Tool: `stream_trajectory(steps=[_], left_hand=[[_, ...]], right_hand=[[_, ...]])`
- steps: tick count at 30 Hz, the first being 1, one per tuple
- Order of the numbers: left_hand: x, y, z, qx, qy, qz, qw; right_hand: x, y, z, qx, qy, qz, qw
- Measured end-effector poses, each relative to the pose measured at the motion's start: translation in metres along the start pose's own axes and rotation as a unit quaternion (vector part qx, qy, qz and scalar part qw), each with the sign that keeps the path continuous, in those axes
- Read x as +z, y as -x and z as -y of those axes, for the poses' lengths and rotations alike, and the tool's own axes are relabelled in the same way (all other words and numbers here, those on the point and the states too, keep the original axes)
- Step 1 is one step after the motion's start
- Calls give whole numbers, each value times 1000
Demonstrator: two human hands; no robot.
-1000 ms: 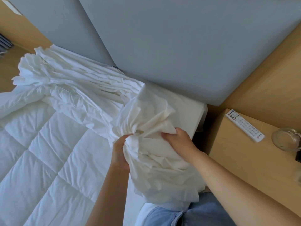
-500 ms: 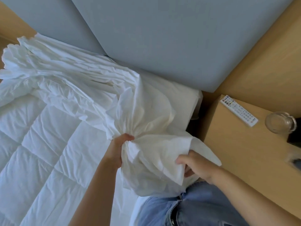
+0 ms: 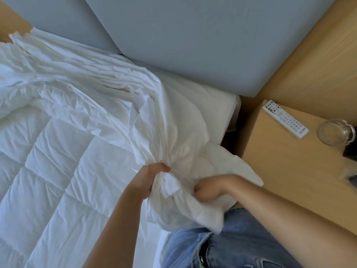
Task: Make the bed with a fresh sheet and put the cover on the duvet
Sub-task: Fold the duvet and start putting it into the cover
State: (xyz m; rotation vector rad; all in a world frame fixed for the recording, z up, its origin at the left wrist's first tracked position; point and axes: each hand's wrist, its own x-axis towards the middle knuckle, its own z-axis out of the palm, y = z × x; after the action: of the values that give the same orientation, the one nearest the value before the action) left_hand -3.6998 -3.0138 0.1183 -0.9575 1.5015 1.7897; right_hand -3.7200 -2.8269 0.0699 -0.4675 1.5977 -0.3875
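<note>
A white duvet cover (image 3: 92, 89) lies bunched in long folds across the head of the bed, running from the far left down to my hands. Beneath it spreads the quilted white duvet (image 3: 48, 180). My left hand (image 3: 152, 178) grips a gathered fistful of the cover near the bed's right edge. My right hand (image 3: 208, 190) reaches into the loose fabric just to the right; its fingers are curled into the cloth and mostly hidden by it. A corner of the cover (image 3: 245, 171) sticks out towards the nightstand.
A grey padded headboard (image 3: 193, 45) backs the bed. A wooden nightstand (image 3: 286, 171) stands close on the right, with a white remote control (image 3: 286, 118) and a glass jar (image 3: 336, 132) on it. Wood panelling rises behind it. My jeans (image 3: 231, 248) are against the bed edge.
My right hand has come back from the loose corner at the right and dug into the fabric next to my left hand. The left hand kept its grip on the bunch.
</note>
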Motion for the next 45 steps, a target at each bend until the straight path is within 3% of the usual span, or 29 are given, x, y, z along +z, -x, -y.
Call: stream_trajectory(steps=[2,3,5,7,8,9,12,14,17,19,21,23,25,27,29,34,38,40,43,45], left_hand=[[2,1,3,-10,-8,-5,1000],[2,2,5,-13,-6,-7,1000],[0,3,6,-16,3,-4,1000],[-3,3,4,-19,5,3,1000],[-5,3,2,-20,1,9,1000],[-5,3,1,-21,-4,14,1000],[-7,3,-1,-30,-11,21,999],[-10,3,-1,-33,-13,21,999],[-12,4,-4,-39,-4,25,999],[-9,3,-9,-38,6,35,999],[-3,2,-15,-24,34,44,998],[1,-2,-19,7,81,45,996],[6,-4,-22,22,95,65,993],[13,-4,-25,14,68,85,994],[23,-4,-25,7,49,87,995],[36,-5,-21,7,81,70,994],[33,-5,-19,13,115,56,992],[33,-4,-17,13,116,55,992],[28,-3,-12,13,131,74,989],[25,-1,-12,16,134,86,987]], right_hand=[[26,-10,-5,21,-114,32,993],[28,-12,-9,26,-171,0,985],[15,-15,-20,80,-198,-190,958],[-10,-19,-30,129,-167,-424,881],[-23,-21,-31,113,-194,-470,854],[-36,-24,-29,81,-265,-456,845],[-61,-30,-10,-11,-514,-282,810],[-78,-35,-1,-57,-529,-343,774],[-123,-17,8,-43,-567,-516,641],[-146,6,7,-79,-629,-499,591],[-144,24,8,-152,-716,-366,574],[-118,31,16,-165,-768,-213,582],[-80,28,33,-94,-740,-147,649],[-57,24,42,-55,-638,-183,746],[-46,27,42,-80,-555,-244,791],[-38,51,50,-102,-553,-352,749],[-40,51,48,-64,-624,-341,700],[-39,47,49,-32,-601,-338,724],[-39,47,53,-21,-588,-267,764],[-40,46,55,-27,-567,-276,776]])
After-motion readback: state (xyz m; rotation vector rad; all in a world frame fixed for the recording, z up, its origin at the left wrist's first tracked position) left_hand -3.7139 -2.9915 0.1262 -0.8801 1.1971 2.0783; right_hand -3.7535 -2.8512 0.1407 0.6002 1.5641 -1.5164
